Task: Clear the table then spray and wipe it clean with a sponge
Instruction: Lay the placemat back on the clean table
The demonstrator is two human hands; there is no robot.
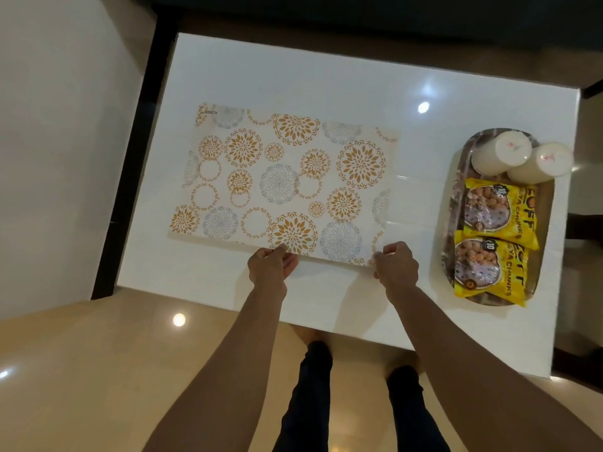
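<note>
A white placemat (284, 181) printed with orange and grey flower circles lies flat in the middle of the glossy white table (326, 79). My left hand (270, 267) pinches the mat's near edge around its middle. My right hand (396, 264) pinches the same edge at the near right corner. Both thumbs lie on top of the mat. No spray bottle or sponge is in view.
An oval tray (545, 203) stands at the table's right edge, holding two white candles (502, 151) and two yellow snack packets (499, 213). A dark frame runs along the table's left and far sides. Beige floor and my legs are below.
</note>
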